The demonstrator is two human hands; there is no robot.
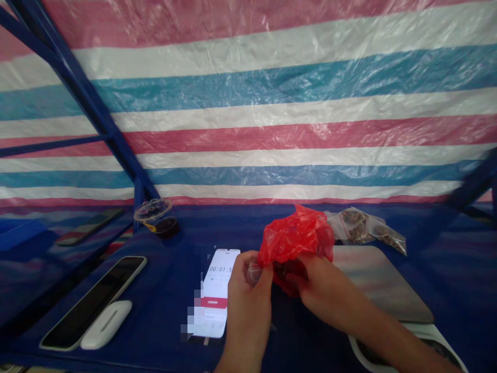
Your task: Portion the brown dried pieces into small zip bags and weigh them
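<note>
Two hands (250,295) (320,292), red bag (297,235) between them

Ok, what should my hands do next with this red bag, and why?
Probably ease the right hand slowly out of the red bag: it seems to reach into the opening, partly hidden, while the left hand pinches what looks like clear plastic beside it.

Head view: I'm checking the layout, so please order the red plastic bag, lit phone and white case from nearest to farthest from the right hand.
From the right hand:
1. Red plastic bag: touching it.
2. Lit phone: to its left.
3. White case: farther left.
</note>
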